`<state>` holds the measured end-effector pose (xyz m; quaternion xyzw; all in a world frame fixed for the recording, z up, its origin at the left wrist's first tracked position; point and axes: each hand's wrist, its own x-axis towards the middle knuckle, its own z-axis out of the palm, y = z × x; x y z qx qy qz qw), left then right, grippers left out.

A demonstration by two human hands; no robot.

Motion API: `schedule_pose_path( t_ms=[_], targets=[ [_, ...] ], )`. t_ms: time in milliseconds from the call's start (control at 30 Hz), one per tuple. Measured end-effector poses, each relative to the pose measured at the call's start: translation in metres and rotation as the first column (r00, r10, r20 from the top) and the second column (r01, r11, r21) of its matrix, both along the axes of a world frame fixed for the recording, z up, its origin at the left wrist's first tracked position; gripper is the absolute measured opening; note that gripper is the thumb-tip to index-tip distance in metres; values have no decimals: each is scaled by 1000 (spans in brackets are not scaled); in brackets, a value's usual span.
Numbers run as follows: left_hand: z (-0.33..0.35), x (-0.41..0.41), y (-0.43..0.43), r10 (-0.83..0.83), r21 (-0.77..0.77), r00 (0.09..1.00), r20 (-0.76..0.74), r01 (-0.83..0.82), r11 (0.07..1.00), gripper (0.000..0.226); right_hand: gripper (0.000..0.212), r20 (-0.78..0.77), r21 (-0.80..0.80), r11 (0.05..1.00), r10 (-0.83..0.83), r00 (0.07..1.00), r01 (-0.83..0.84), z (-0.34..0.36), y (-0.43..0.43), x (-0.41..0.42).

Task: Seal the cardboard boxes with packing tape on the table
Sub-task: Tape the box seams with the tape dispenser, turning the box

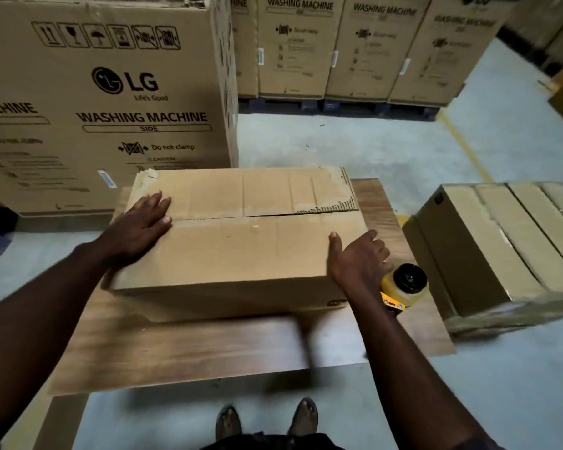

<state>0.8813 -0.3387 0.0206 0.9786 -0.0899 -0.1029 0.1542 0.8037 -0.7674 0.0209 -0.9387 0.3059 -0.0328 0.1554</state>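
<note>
On woodgrain table [208, 345] — creased cardboard box [241, 254]

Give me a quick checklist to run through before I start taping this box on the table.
1. Box sits fully on the table: ok.
2. Left hand presses the top down at the left end: ok.
3. Top closes evenly along the seam: not ok, the far flap looks raised at its right end.
4. Right hand free: ok, open at the box's right end.
5. Tape dispenser within reach: ok, on the table just beyond the right hand.
6. Tape left in the dispenser: cannot tell.
</note>
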Motion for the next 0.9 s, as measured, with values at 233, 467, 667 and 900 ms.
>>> schedule_pose_path(
  t_ms=[233,467,667,900],
  targets=[
    [-9,9,-32,136,61,990,26,-137,989,63,64,139,336,941,-25,990,-24,-1,-38,-11],
    [-18,2,-39,198,74,972,124,-208,975,72,52,-204,856,245,-650,732,456,-50,-139,-73],
    [-3,-9,-54,220,114,964,148,-237,965,60,38,-444,894,-51,-237,864,445,-79,-144,-109],
    [2,-19,-53,161,118,972,169,-182,976,77,24,-466,884,-105,-110,878,456,-138,-146,-86]
  ],
)
